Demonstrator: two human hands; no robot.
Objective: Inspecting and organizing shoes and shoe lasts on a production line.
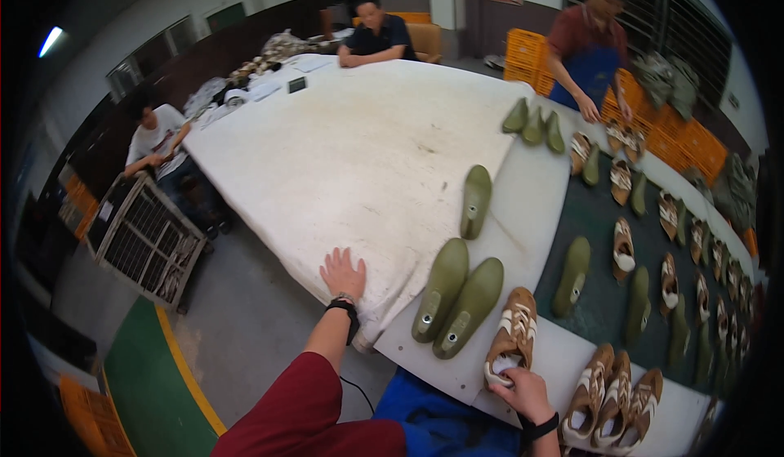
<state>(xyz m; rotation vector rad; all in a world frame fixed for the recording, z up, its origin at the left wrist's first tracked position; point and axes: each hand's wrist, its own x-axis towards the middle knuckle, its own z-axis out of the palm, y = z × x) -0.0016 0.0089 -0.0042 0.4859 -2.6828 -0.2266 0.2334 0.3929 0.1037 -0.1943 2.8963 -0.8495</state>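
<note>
Brown suede with white stripes and white laces marked the low shoe (520, 314) at the lower centre-right of the frame, resting on a smooth white work surface (525, 187) with its toe toward the top. The right hand (525, 393) grasped this shoe at the heel opening, its digits curled over the collar. The left hand (344, 276) was released: palm down, fingers spread, on the large white cloth-covered table (327, 163).

Two olive-green, foot-shaped lasts (471, 308) lay side by side just left of the shoe, occupying the space between the two hands. A single olive-green last (476, 204) lay above them, and three smaller-looking olive-green lasts (533, 127) stood grouped farther up. Three matching brown-and-white shoes (603, 392) stood in a row at the lower right, near the right wrist.

A dark green flat panel (600, 212) filled the right side, carrying further shoes and lasts in lines. At the upper right, a person in a blue apron (588, 69) reached toward shoes at its far end, with orange plastic crates (525, 53) behind. A second person (377, 36) sat at the upper centre, and a third (161, 142) at the left beside a wire-sided cart (151, 240).
</note>
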